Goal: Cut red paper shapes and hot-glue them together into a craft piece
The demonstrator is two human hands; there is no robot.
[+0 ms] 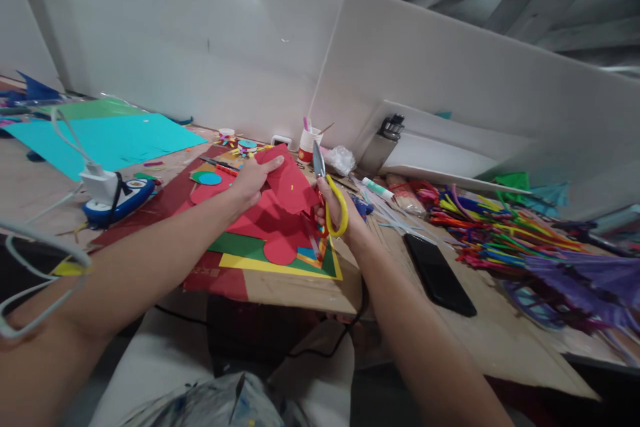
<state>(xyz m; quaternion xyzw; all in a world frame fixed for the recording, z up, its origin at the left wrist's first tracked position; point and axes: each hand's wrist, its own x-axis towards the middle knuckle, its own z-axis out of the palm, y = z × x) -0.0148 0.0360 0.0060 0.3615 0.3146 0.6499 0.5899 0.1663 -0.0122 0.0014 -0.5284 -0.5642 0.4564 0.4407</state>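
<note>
My left hand (253, 179) pinches a piece of red paper (290, 185) by its upper left part, thumb on top. My right hand (333, 205) holds scissors (341, 208) with a yellow handle, blades pointing up and away from me. The right fingers also seem to touch the lower right corner of the paper. Beneath the hands lie more red paper, a red circle (280, 249), a green sheet (239, 246) and a yellow sheet (260, 265). A small blue circle (210, 178) rests left of the left forearm's far end.
A black phone (440, 273) lies to the right, near many coloured pipe cleaners (500, 227). Behind stand a paper cup (309, 140) with pens and a grey bottle (379, 147). At left are a blue boat-shaped object (120, 203) with a white charger and a large cyan sheet (115, 140).
</note>
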